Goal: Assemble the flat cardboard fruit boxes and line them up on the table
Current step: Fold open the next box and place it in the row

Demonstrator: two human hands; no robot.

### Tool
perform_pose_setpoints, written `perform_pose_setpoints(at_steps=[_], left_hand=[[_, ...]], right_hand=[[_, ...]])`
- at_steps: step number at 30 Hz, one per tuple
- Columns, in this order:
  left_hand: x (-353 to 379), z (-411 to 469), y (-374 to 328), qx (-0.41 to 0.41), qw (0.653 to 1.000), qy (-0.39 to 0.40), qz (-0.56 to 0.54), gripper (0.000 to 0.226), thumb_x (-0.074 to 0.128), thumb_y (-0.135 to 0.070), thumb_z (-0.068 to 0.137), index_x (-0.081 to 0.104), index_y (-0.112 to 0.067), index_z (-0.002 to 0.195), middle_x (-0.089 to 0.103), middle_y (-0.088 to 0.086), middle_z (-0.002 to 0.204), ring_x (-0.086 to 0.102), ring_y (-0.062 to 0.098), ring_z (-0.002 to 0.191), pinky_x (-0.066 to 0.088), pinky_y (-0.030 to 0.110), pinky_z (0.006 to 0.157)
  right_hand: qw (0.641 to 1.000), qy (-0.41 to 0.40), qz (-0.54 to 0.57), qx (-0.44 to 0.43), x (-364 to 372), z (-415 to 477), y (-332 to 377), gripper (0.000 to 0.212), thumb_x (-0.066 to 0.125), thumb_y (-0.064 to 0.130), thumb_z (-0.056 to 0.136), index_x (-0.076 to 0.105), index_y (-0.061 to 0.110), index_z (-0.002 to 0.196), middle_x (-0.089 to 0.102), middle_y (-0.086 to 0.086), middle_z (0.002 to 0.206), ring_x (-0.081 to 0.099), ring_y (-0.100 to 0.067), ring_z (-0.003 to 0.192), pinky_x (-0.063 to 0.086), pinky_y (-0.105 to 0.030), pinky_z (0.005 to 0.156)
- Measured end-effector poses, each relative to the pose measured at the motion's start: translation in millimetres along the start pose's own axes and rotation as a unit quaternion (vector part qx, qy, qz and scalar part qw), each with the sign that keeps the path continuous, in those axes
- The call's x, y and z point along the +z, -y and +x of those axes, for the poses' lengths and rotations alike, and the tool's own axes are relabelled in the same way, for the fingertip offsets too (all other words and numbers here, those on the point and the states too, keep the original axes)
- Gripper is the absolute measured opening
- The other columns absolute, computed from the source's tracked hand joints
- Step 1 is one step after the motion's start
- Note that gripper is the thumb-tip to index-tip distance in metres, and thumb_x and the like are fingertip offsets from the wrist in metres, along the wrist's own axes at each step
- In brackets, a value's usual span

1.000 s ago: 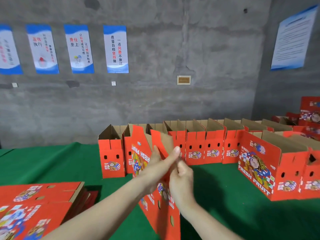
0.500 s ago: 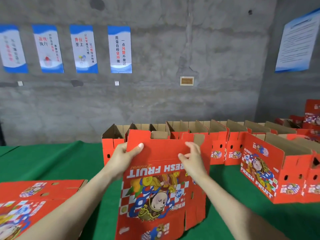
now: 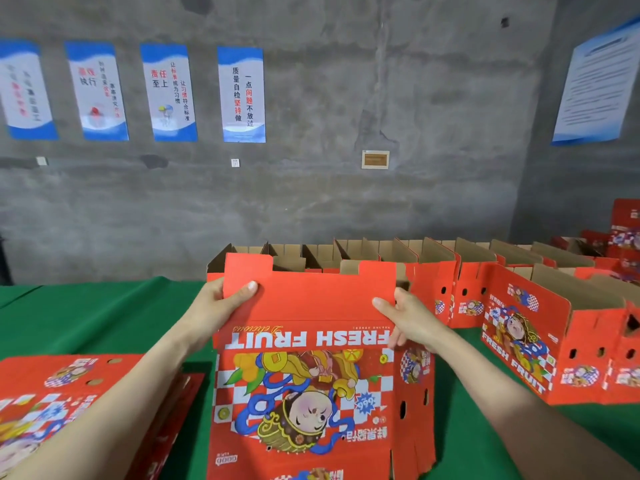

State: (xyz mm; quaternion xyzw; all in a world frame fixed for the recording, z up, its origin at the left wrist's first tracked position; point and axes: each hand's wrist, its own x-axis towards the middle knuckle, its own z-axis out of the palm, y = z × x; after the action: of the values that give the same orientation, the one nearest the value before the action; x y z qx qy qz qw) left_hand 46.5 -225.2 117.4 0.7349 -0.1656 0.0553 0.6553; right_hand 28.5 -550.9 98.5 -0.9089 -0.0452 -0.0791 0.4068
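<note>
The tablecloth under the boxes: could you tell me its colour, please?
The tablecloth is plain green, seen best in the head view.

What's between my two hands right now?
The red top flap of the box, in the head view, spans from the left hand to the right hand.

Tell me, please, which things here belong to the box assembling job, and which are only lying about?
Part of the job: the half-opened box, gripped by the left hand and the right hand; the stack of flat boxes; the row of assembled boxes; the green table.
Only there: four wall posters; the blue-edged notice; the small plaque.
</note>
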Motion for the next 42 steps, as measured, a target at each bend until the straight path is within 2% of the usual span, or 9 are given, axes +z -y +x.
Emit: perform_pose_setpoints(at_steps=[7, 11, 15, 18, 21, 28, 33, 37, 42], left_hand=[[-16.5, 3.2, -1.9, -0.036, 0.951, 0.077, 0.297, 0.079, 0.033, -0.077, 0.077, 0.071, -0.009, 0.092, 0.075, 0.002, 0.092, 0.07, 0.017, 0.087, 0.05, 0.036, 0.095], [-8.5, 0.0, 1.9, -0.173, 0.901, 0.151, 0.369, 0.103, 0.01, -0.09, 0.064, 0.051, -0.018, 0.124, 0.064, 0.001, 0.123, 0.068, 0.015, 0.09, 0.045, 0.037, 0.097], [13.7, -0.1, 7.5, -0.125, 0.905, 0.118, 0.389, 0.11, 0.006, -0.092, 0.055, 0.067, -0.01, 0.097, 0.071, 0.006, 0.099, 0.067, 0.022, 0.088, 0.05, 0.029, 0.079], [22.0, 3.1, 19.5, -0.068, 0.895, 0.036, 0.439, 0.09, 0.008, -0.071, 0.079, 0.069, -0.005, 0.086, 0.069, 0.017, 0.092, 0.064, 0.03, 0.087, 0.047, 0.033, 0.083], [30.5, -1.8, 36.2, -0.005, 0.866, -0.033, 0.498, 0.058, 0.017, -0.033, 0.104, 0.063, 0.001, 0.108, 0.066, 0.027, 0.095, 0.061, 0.042, 0.093, 0.045, 0.042, 0.085], [52.3, -34.6, 55.4, -0.024, 0.933, -0.183, 0.308, 0.055, 0.023, -0.037, 0.103, 0.044, -0.011, 0.059, 0.056, 0.013, 0.071, 0.052, 0.034, 0.076, 0.034, 0.035, 0.069], [51.9, -57.9, 59.3, -0.019, 0.953, -0.212, 0.215, 0.044, 0.031, -0.036, 0.102, 0.054, -0.01, 0.075, 0.062, 0.011, 0.082, 0.058, 0.036, 0.088, 0.037, 0.034, 0.068], [55.8, -74.4, 72.4, -0.022, 0.948, -0.201, 0.244, 0.041, 0.034, -0.028, 0.102, 0.061, -0.004, 0.121, 0.053, 0.016, 0.135, 0.049, 0.034, 0.123, 0.041, 0.042, 0.097], [64.1, -92.5, 78.9, -0.012, 0.935, -0.199, 0.292, 0.036, 0.043, -0.015, 0.1, 0.054, 0.006, 0.127, 0.029, 0.01, 0.155, 0.034, 0.029, 0.139, 0.03, 0.034, 0.109]], right_hand=[[0.992, -0.076, 0.094, -0.031, -5.8, -10.3, 0.0, 0.026, 0.05, 0.035, 0.097, 0.05, 0.014, 0.111, 0.068, -0.008, 0.101, 0.07, -0.019, 0.087, 0.058, -0.045, 0.081], [0.989, -0.09, 0.104, -0.045, -5.6, -19.8, -7.9, 0.019, 0.05, 0.033, 0.097, 0.049, 0.017, 0.106, 0.069, -0.007, 0.099, 0.071, -0.016, 0.082, 0.059, -0.041, 0.077], [0.988, -0.105, 0.11, -0.026, -5.8, -28.4, -22.2, 0.024, 0.048, 0.035, 0.097, 0.052, 0.013, 0.105, 0.069, -0.008, 0.096, 0.071, -0.016, 0.082, 0.058, -0.042, 0.077], [0.985, -0.121, 0.125, 0.001, -3.4, -35.4, -26.3, 0.042, 0.043, 0.049, 0.093, 0.055, 0.008, 0.091, 0.066, -0.012, 0.085, 0.069, -0.011, 0.075, 0.057, -0.032, 0.073], [0.98, -0.139, 0.137, 0.027, -3.0, -36.3, -30.7, 0.069, 0.035, 0.05, 0.098, 0.053, -0.016, 0.1, 0.059, -0.035, 0.102, 0.062, -0.04, 0.087, 0.046, -0.052, 0.091], [0.953, -0.169, 0.252, 0.009, 20.3, -50.5, -28.9, 0.037, 0.042, 0.039, 0.099, 0.068, 0.013, 0.093, 0.071, -0.015, 0.096, 0.069, -0.018, 0.084, 0.053, -0.031, 0.084], [0.931, -0.108, 0.345, -0.053, 19.6, -65.2, -29.1, 0.045, 0.047, 0.044, 0.088, 0.064, 0.015, 0.119, 0.073, 0.003, 0.105, 0.068, -0.01, 0.099, 0.052, -0.022, 0.088], [0.993, -0.099, 0.054, -0.047, 11.3, -71.5, -43.4, 0.04, 0.035, 0.035, 0.102, 0.07, 0.018, 0.112, 0.055, 0.016, 0.121, 0.04, -0.005, 0.125, 0.008, -0.034, 0.119], [0.985, -0.171, 0.008, -0.04, 25.2, -81.4, -48.0, 0.047, 0.047, 0.026, 0.099, 0.044, 0.016, 0.053, 0.051, 0.005, 0.069, 0.047, -0.009, 0.065, 0.035, -0.025, 0.063]])
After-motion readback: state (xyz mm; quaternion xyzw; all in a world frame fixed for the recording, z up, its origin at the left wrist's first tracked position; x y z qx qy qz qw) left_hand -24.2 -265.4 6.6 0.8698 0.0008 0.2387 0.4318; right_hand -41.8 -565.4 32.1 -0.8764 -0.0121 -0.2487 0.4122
